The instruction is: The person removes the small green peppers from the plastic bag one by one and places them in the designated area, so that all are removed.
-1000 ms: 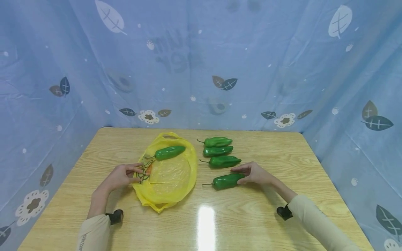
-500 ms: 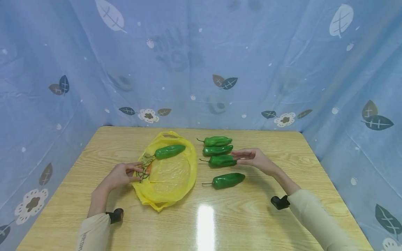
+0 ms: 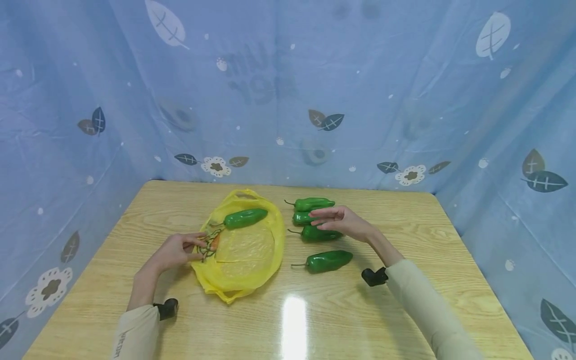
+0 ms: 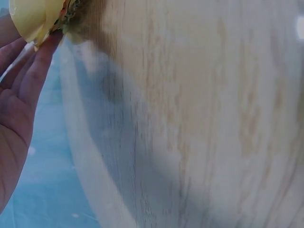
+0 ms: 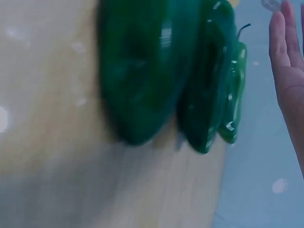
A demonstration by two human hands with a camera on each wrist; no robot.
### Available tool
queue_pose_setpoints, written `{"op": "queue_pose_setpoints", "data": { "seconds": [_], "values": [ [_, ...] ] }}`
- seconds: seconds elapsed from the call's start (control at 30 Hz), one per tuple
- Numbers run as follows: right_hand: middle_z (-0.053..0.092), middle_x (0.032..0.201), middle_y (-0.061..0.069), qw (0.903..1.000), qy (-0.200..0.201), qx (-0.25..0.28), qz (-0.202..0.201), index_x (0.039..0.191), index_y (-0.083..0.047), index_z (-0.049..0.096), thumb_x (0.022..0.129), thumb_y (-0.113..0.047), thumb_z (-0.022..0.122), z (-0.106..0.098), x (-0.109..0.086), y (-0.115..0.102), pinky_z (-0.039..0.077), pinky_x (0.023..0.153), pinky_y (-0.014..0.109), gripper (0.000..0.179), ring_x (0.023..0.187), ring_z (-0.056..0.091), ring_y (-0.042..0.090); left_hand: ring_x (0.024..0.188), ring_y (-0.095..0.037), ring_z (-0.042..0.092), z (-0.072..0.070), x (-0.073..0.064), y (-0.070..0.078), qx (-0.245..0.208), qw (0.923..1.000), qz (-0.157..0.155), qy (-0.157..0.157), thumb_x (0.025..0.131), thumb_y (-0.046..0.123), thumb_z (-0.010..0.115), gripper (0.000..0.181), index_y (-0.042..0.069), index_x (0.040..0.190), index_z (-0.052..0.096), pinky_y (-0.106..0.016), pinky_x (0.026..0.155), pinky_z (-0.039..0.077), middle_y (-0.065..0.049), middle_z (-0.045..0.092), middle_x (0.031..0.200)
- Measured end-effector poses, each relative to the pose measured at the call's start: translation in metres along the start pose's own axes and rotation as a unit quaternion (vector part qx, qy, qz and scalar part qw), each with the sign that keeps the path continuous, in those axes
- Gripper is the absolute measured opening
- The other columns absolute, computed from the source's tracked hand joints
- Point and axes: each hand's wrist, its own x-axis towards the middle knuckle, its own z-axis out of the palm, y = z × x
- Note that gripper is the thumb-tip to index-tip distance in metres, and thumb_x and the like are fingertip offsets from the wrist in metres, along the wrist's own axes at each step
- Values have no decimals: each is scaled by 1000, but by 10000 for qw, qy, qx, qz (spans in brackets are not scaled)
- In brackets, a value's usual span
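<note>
My left hand (image 3: pixel 173 252) pinches the left rim of a yellow plastic bag (image 3: pixel 278 240); its fingers grip the yellow film (image 4: pixel 33 19) in the left wrist view. The bag lies spread wide, with a green pepper (image 3: pixel 245 218) inside at the back. Just right of it, my right hand (image 3: pixel 344 222) hovers over the row of peppers with its fingers extended and nothing held. It partly hides a middle pepper (image 3: pixel 302 218) and the one in front of it (image 3: pixel 320 233). The nearest pepper (image 3: pixel 330 261) and the rearmost pepper (image 3: pixel 315 203) show fully.
A patch of orange and dark green (image 3: pixel 215 243), print or contents, shows at the bag's left side. A wooden table (image 3: pixel 225 330) carries everything, with a blue patterned curtain (image 3: pixel 279 90) behind and at both sides. Small black cameras (image 3: pixel 374 276) sit on the wrists.
My right hand has gone from the nearest pepper, past the tip of the one behind it, to above the middle of the row. The left hand keeps its place on the bag.
</note>
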Motion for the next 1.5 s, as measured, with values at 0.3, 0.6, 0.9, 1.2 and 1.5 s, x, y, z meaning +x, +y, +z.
{"op": "queue_pose_setpoints", "data": {
  "seconds": [0.3, 0.6, 0.9, 1.2, 1.5],
  "values": [
    [44, 142, 24, 9986, -506, 50, 140, 139, 7, 45, 92, -1, 62, 2, 51, -9, 41, 105, 48, 51, 130, 39, 44, 126, -41, 46, 3, 1, -7, -123, 9999, -33, -75, 83, 9, 75, 24, 2, 106, 72, -44, 98, 45, -24, 49, 138],
    [41, 146, 19, 9974, -644, -27, 321, 138, 5, 47, 92, 3, 60, 9, 89, -16, 33, 107, 57, 48, 127, 48, 35, 127, -42, 44, 6, 4, -2, -186, 9997, -66, -135, 84, 8, 74, 25, 1, 107, 72, -45, 100, 44, -24, 48, 139],
    [39, 147, 21, 9938, -981, -294, 431, 142, 1, 44, 93, 3, 58, 23, 123, -21, 38, 106, 54, 51, 129, 38, 47, 126, -41, 46, 8, 3, -6, -139, 9998, -106, -78, 82, 8, 75, 24, 3, 106, 73, -43, 99, 46, -24, 49, 138],
    [42, 143, 24, 9940, -881, -542, 361, 139, 6, 46, 89, 8, 61, 36, 147, -20, 48, 100, 37, 52, 126, 44, 44, 125, -40, 47, 7, 5, -6, 93, 10000, 12, -4, 82, 11, 76, 24, 5, 106, 73, -43, 100, 45, -20, 51, 138],
    [51, 135, 23, 9916, -547, -1134, 290, 132, 9, 53, 83, 8, 69, 56, 165, -12, 47, 101, 35, 52, 128, 48, 34, 125, -39, 48, 4, 0, -6, 195, 9998, -71, 43, 82, 11, 76, 25, 6, 106, 73, -44, 99, 46, -19, 52, 137]
  ]
}}
